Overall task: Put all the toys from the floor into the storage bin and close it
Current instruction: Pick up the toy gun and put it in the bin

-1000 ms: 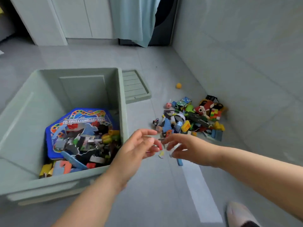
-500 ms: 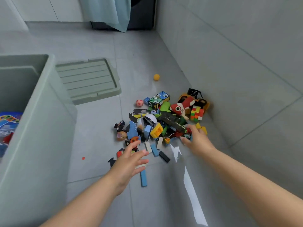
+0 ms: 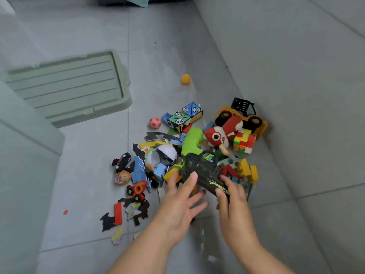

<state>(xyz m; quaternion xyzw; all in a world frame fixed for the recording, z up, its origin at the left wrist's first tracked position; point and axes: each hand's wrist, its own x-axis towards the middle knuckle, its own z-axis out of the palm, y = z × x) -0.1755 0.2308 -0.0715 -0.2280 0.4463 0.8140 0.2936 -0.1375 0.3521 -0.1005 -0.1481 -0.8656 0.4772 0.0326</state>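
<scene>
From the head view we look down on a grey tiled floor (image 3: 158, 46), where the pile of toys (image 3: 171, 143) lies against the foot of the wall (image 3: 296, 56) on the right. Our left hand (image 3: 177, 206) is spread flat with straight fingers and holds nothing, its fingertips reaching the near side of a dark toy (image 3: 201, 171) with gold lettering. Our right hand (image 3: 233, 202) lies on the near end of that same toy, thumb on one side and fingers on the other. We cannot tell whether it actually grips the toy. Behind the dark toy sit a green toy (image 3: 192, 141), a red one-eyed plush (image 3: 216, 136), a colour-block cube (image 3: 244, 141) and a yellow forklift (image 3: 243, 117), which is nearest the wall. Yellow bricks (image 3: 248, 171) lie just beyond the right hand. At the far edge of the pile are two panda cubes (image 3: 185, 115), with a pink ball (image 3: 155, 123) beside them. An orange ball (image 3: 185, 79) sits alone farther off on the floor. Toward the left of the pile we see a white dome (image 3: 166, 154), a small black car (image 3: 122, 162), a little figure head (image 3: 122, 177), a red and black car (image 3: 137, 190), a red block (image 3: 118, 213) and black puzzle pieces (image 3: 107, 222). The pale green storage bin (image 3: 19, 155) shows only one outer wall at the left edge, well apart from the pile. Its lid (image 3: 69, 86) lies flat on the floor behind it.
</scene>
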